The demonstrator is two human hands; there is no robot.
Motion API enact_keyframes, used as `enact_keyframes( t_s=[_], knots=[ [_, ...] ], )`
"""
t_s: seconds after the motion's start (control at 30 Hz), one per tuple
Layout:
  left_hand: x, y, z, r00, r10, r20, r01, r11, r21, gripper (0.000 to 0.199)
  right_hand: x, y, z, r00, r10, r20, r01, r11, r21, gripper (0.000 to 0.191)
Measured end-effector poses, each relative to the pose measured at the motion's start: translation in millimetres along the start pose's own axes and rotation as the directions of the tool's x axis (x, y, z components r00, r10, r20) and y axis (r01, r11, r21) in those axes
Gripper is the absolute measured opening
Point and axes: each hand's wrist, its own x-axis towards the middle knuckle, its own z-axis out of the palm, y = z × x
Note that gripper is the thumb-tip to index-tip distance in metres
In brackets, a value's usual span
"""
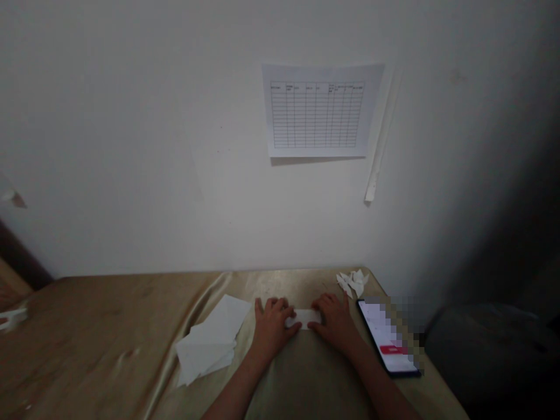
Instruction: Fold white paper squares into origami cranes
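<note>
Two hands (274, 324), one small paper (305, 319), one phone (387, 338)

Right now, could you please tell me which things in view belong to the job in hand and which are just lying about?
Seemingly in use:
small white paper, between left hand and right hand
overlapping white sheets, probably

Seemingly just about:
crumpled paper scraps
phone
printed sheet on the wall
</note>
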Motion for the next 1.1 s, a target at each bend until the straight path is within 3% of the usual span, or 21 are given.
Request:
enact_keyframes(
  t_s=[0.23,0.47,0.73,1.1],
  knots=[
    [-1,1,0.2,1.0,-0.008,-0.001,0.008,1.0,0.02,0.023,0,0,0,1.0,0.005,0.025,-0.004,1.0,-0.013,0.018],
    [-2,1,2.2,0.998,-0.057,0.0,0.057,0.997,-0.047,0.028,-1,-7,9,0.998,0.064,-0.005,-0.064,0.996,-0.061,0.033],
    [2,-3,-5.1,0.983,-0.132,0.128,0.143,0.986,-0.084,0.031,1,-3,9,0.99,0.131,0.047,-0.131,0.991,0.003,0.036],
    [5,-22,-11.8,0.975,-0.085,0.206,0.116,0.983,-0.144,0.035,0,8,-2,0.981,0.108,0.16,-0.124,0.988,0.095,0.035]
  ],
)
